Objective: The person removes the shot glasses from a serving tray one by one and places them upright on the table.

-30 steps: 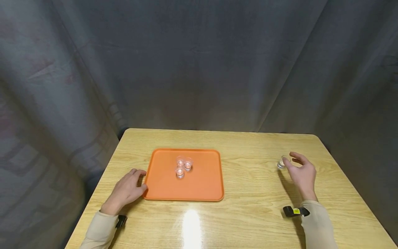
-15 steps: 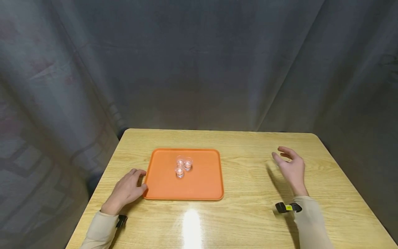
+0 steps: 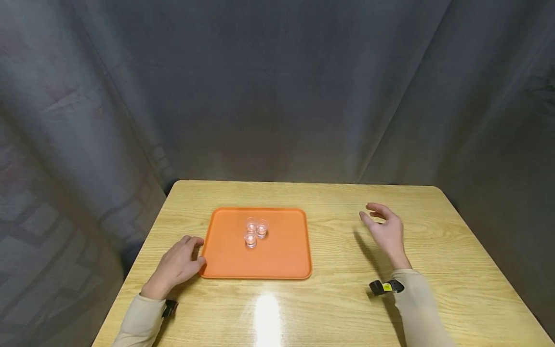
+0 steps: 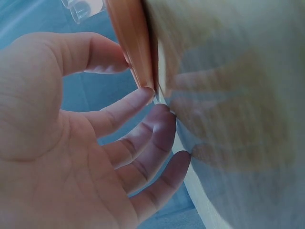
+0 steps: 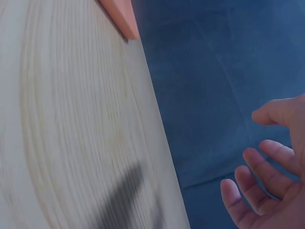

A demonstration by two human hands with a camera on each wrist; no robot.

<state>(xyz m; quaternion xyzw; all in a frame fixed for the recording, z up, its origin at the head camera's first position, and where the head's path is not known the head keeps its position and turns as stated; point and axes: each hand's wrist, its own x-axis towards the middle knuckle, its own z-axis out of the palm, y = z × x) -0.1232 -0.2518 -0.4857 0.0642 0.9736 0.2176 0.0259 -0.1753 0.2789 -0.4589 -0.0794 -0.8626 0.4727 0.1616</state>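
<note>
In the head view, three small clear glasses (image 3: 251,240) stand close together on an orange tray (image 3: 282,255), with something pale in their bottoms. My left hand (image 3: 177,265) rests at the tray's left edge. The left wrist view shows its thumb and index fingertip touching the tray's rim (image 4: 131,38), with the other fingers loosely bent against the table. My right hand (image 3: 386,233) is raised over the right part of the table, thumb and fingers apart. In the right wrist view nothing shows between the fingers of that hand (image 5: 281,176).
The wooden table (image 3: 347,308) reaches back to a dark grey curtain (image 3: 277,96), which also hangs at both sides. A bright light reflection lies on the wood in front of the tray. Black camera straps (image 3: 386,287) sit on both wrists.
My right hand, earlier holding a small glass, has moved left and now shows no glass; where it went cannot be seen. My left hand, the tray and its glasses stay still.
</note>
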